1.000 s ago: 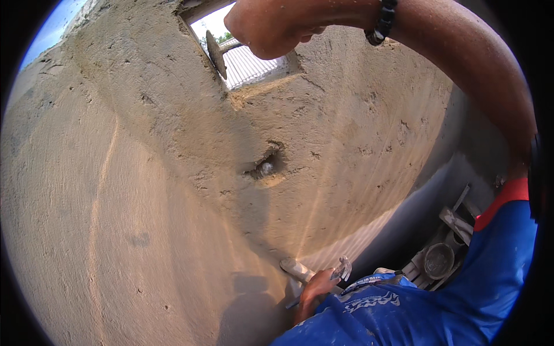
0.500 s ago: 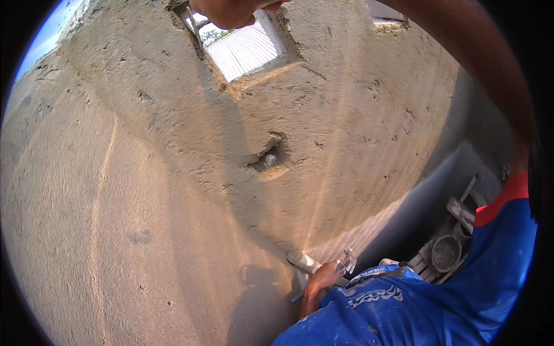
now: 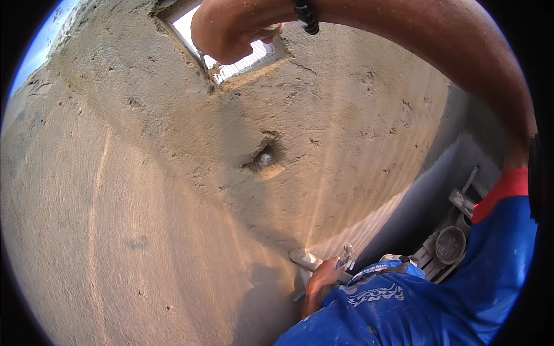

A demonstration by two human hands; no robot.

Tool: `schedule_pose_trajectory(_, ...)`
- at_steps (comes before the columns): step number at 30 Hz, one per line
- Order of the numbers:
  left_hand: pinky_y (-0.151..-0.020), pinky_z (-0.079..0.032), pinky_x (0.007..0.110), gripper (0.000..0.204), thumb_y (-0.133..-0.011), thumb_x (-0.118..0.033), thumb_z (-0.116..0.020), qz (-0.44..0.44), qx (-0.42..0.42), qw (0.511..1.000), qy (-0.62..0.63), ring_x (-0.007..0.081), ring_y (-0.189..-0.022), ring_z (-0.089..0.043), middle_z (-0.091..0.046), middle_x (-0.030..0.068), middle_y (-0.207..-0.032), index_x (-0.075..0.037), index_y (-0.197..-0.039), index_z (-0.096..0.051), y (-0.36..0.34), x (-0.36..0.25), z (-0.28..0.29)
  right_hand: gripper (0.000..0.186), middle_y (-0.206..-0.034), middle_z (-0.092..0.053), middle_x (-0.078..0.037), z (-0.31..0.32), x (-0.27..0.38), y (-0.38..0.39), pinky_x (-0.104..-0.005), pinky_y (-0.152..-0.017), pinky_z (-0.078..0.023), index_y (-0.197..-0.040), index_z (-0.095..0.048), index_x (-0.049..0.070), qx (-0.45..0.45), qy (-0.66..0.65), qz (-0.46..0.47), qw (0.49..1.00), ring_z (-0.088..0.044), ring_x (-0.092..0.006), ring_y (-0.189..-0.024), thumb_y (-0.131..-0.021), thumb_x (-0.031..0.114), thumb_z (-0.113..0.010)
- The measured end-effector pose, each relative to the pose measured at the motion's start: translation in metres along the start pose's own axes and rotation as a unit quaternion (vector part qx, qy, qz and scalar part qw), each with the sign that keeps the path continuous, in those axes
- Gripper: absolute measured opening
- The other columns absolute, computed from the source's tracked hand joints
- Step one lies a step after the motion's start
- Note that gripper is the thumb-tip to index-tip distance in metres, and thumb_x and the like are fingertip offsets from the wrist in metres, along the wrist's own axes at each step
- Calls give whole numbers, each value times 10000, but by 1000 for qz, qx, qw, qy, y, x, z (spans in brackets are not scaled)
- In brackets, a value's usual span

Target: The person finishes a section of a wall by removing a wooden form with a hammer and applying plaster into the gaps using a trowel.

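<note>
My right hand (image 3: 231,32) is raised at the top of the view, its arm arching in from the right with a black bracelet (image 3: 304,16) at the wrist. Its fingers are curled against the upper left of a window opening (image 3: 245,62) in the rough plastered wall (image 3: 144,202). Something pale shows under the fingers, but I cannot tell what it is. My left hand (image 3: 320,282) is low, near my blue shirt, and grips a trowel whose blade (image 3: 303,256) rests against the wall.
A small hole with a pipe end (image 3: 262,158) sits in the plaster at mid wall. Down at the lower right, on the floor, stand a round bucket (image 3: 450,243) and some tools (image 3: 464,199). Sky shows at the top left.
My right hand rose toward the top edge, then came back down over the window opening's left corner. The left hand with the trowel has stayed at the same spot on the wall.
</note>
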State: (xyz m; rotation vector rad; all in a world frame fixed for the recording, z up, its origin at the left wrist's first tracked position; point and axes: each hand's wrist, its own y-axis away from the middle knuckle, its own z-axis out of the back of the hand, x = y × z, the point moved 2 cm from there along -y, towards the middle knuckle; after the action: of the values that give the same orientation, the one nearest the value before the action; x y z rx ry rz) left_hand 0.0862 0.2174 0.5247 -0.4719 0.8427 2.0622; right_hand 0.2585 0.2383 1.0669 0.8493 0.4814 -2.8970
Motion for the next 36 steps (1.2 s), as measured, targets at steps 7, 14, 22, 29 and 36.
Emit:
schedule_pose_trajectory(7, -872, -471, 414, 375, -848, -206, -638, -109, -128, 981, -99, 342, -1002, -648, -672, 228, -1066, 9, -1155, -616, 7, 10, -9, 252, -941, -711, -192, 10, 10, -1, -426, -740, -534, -931, -716, -46, -24, -3, -12, 1000, -694, -292, -837, -717, 47, -622)
schedule_pose_trajectory(14, -890, -460, 425, 387, -855, -205, -644, 2, -22, 999, 41, 355, -1035, -632, -661, 237, -1089, 30, -1160, -607, 0, 16, -5, 257, -947, -714, -188, 7, 13, 3, -426, -746, -537, -943, -718, -45, -39, 3, -30, 999, -697, -289, -840, -717, 42, -632)
schedule_pose_trajectory(22, -929, -450, 415, 423, -881, -263, -611, 30, 17, 998, 49, 330, -1080, -617, -649, 218, -1145, -6, -1215, -589, -4, 17, -5, 264, -954, -717, -183, 4, 3, 7, -425, -752, -541, -957, -720, -44, -56, -5, -49, 997, -700, -286, -843, -718, 36, -644)
schedule_pose_trajectory(29, -898, -454, 405, 361, -842, -172, -636, 16, -21, 997, 67, 327, -1014, -628, -660, 213, -1064, 25, -1143, -603, -4, 38, -18, 271, -960, -719, -179, 10, 4, 12, -424, -758, -544, -970, -721, -44, -71, -13, -75, 995, -702, -283, -845, -718, 31, -654)
schedule_pose_trajectory(36, -838, -478, 431, 367, -848, -263, -647, 5, -32, 997, 76, 370, -963, -649, -675, 240, -1016, 4, -1097, -618, -4, 29, -12, 278, -965, -722, -175, 4, 6, 20, -423, -763, -547, -982, -723, -43, -63, -9, -70, 996, -705, -280, -848, -719, 26, -664)
